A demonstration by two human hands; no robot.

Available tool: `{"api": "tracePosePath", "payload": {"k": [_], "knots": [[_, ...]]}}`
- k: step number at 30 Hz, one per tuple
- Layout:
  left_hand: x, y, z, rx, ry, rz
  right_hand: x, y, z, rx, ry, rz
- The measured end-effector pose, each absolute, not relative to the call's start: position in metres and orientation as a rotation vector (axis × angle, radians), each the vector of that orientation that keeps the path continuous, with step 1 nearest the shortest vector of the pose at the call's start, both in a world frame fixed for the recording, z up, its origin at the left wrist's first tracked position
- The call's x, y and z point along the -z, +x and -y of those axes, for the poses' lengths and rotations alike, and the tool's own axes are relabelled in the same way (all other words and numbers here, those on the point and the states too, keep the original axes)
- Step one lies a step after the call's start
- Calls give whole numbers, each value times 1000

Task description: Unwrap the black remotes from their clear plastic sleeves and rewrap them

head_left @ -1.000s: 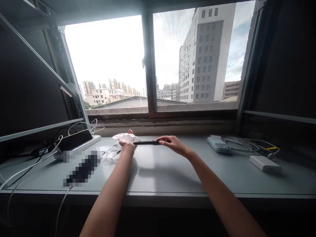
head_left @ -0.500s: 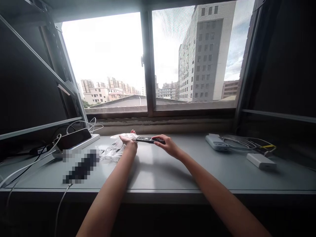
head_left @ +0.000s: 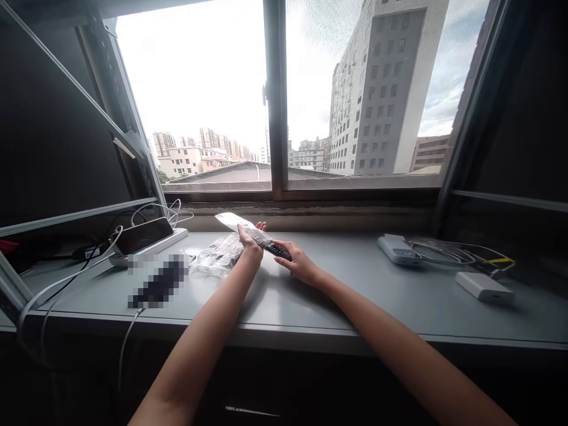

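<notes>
A black remote control (head_left: pixel 276 248) with rows of small buttons slants just above the desk, its far part inside a thin clear plastic bag (head_left: pixel 234 221). My right hand (head_left: pixel 302 263) grips the bare near end, thumb below and fingers on top. Around the bagged part, my left hand (head_left: pixel 250 241) is closed, with the thumb on the near side and fingertips showing beyond it. More crumpled clear plastic (head_left: pixel 217 255) lies on the desk to the left of my left wrist; what is inside it is unclear.
The grey desk (head_left: pixel 337 307) runs below a window. A dark-screened device (head_left: pixel 144 235) on a white base, white cables and a blurred-out dark object (head_left: pixel 162 284) sit at left. To the right are a pale power bank (head_left: pixel 399 251), bagged cables (head_left: pixel 452 254) and a white box (head_left: pixel 483 287).
The remote control has tilted, its far end now up and to the left, and the bag around it extends past my left hand. The whole view has shifted slightly.
</notes>
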State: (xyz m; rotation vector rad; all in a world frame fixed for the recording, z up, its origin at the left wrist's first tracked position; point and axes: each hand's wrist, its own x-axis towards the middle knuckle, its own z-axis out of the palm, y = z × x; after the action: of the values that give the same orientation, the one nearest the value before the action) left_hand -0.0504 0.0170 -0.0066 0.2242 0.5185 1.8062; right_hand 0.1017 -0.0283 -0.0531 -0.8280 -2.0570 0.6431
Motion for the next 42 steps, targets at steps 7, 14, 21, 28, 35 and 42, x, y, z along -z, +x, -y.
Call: {"api": "tracePosePath", "payload": {"k": [7, 14, 21, 28, 35, 42], "knots": [[3, -53, -18, -1839, 233, -472, 48, 105, 27, -1129, -524, 2051], [1, -57, -17, -1817, 221, -412, 32, 114, 31, -1428, -344, 1997], [0, -36, -5, -1695, 376, -460, 35, 110, 33, -1268, -713, 1815], [5, -7, 2, -1342, 565, -561, 39, 111, 22, -661, -1032, 1775], [10, -7, -1, -1294, 671, -602, 40, 110, 22, -732, -962, 1790], [-3, -3, 17, -1256, 765, -562, 34, 114, 24, -908, -749, 1712]]}}
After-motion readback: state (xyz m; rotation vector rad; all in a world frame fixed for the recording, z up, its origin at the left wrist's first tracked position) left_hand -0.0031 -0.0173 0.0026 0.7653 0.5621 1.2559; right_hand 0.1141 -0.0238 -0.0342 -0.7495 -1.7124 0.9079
